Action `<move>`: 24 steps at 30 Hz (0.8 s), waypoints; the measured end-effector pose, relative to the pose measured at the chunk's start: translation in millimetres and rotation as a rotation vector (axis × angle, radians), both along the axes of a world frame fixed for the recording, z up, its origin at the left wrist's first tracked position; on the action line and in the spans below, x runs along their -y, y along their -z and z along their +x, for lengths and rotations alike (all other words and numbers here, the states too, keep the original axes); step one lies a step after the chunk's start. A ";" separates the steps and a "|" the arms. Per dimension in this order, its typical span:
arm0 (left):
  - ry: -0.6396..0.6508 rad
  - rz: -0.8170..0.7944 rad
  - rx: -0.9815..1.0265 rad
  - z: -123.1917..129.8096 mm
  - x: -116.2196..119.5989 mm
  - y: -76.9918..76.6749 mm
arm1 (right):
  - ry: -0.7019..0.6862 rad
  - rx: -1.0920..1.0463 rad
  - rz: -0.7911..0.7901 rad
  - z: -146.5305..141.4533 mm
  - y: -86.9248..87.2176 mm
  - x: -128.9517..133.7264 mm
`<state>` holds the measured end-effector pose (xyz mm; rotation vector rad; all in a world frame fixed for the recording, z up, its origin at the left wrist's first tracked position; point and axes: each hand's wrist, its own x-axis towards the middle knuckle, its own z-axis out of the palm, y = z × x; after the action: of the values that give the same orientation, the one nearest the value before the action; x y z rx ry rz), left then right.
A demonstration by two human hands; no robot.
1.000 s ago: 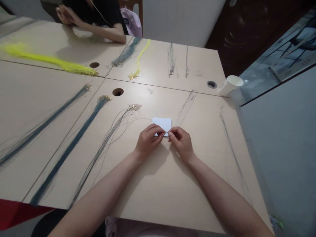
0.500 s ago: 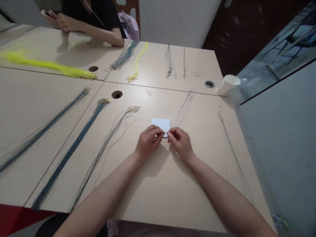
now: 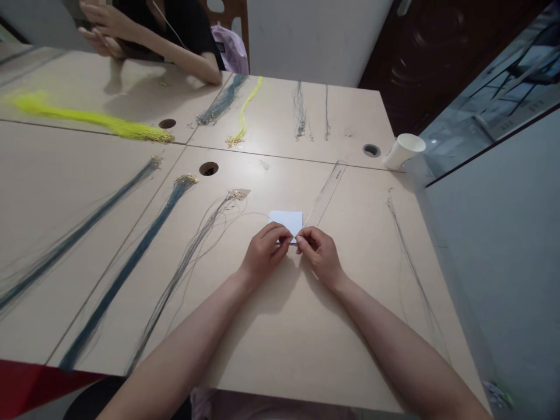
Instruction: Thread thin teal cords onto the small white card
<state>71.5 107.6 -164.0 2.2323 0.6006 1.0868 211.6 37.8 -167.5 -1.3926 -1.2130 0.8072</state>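
My left hand point(image 3: 268, 248) and my right hand point(image 3: 320, 251) meet fingertip to fingertip at the near edge of a small white pad point(image 3: 286, 219). Both are closed in a pinch, and what lies between the fingers is too small to make out. A thin line point(image 3: 245, 213) curves from the left toward my left hand. Beyond my right hand lies a clear ruler point(image 3: 328, 189), slanting away. Left of my hands is a bundle of grey lines point(image 3: 188, 256) with gold-coloured pieces point(image 3: 237, 195) at its far end.
Two blue-grey bundles point(image 3: 135, 256) lie at the left, a yellow bundle point(image 3: 105, 121) at the back left. A thin bundle point(image 3: 406, 245) is on the right, near a white cup point(image 3: 405, 150). Across the table sits a person point(image 3: 175, 35), arms near the table's far edge.
The person across the table has raised a hand. My own hands have barely moved, staying pinched together over the pad's near edge.
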 end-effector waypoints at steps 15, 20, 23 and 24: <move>-0.040 0.048 0.000 0.3 0.8 -0.2 | -0.014 -0.021 0.012 0.5 -0.4 0.0; -0.040 0.067 0.017 -0.2 0.6 -0.4 | -0.012 -0.040 0.014 0.7 0.1 -0.6; -0.024 0.072 0.022 0.0 0.4 -0.5 | -0.014 -0.036 0.011 0.7 0.4 -0.5; -0.022 0.073 0.023 0.1 0.4 -0.6 | -0.015 -0.033 0.011 0.8 0.4 -0.4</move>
<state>71.5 107.2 -163.4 2.2769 0.5853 1.1613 212.3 38.2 -167.9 -1.3582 -1.2021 0.8298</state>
